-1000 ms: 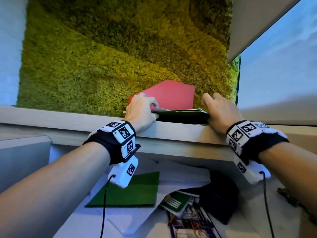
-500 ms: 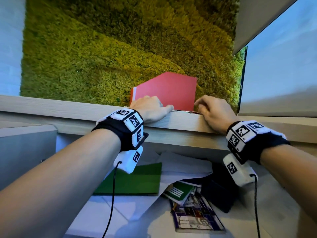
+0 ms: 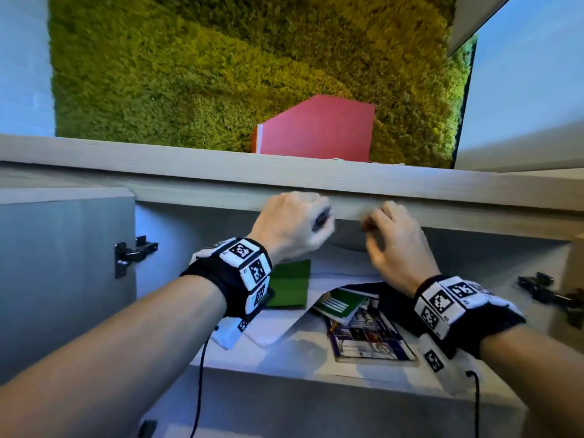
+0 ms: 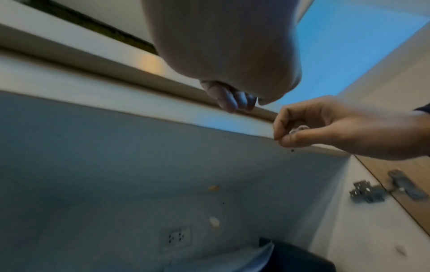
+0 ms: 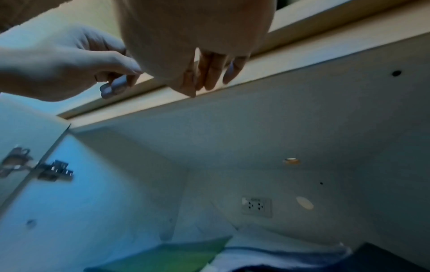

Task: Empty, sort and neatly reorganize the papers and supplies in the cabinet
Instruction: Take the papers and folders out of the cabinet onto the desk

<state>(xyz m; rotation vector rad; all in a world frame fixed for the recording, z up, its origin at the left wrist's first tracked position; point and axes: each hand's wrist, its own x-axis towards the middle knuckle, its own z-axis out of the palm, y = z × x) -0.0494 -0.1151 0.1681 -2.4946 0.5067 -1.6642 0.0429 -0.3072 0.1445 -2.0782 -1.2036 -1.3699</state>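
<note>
Papers (image 3: 331,279) lie heaped; left hand (image 3: 294,222) and right hand (image 3: 395,245), seemingly empty, loosely curled, could topple them reaching in.

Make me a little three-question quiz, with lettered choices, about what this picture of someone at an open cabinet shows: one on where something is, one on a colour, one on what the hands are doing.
1. Where is the red folder?
A. On top of the cabinet, against the moss wall
B. Lying inside the cabinet
C. In the person's right hand

2. What colour is the flat folder lying at the left of the pile inside the cabinet?
A. Blue
B. Green
C. Yellow

3. What are the two hands holding?
A. A stack of papers
B. The cabinet door
C. Nothing

Answers:
1. A: it stands behind the cabinet's top edge, in front of the moss.
2. B: the head view shows it green, beside the white papers.
3. C: the left hand and right hand hang with loosely curled fingers below the top edge, and nothing shows in either.
</note>
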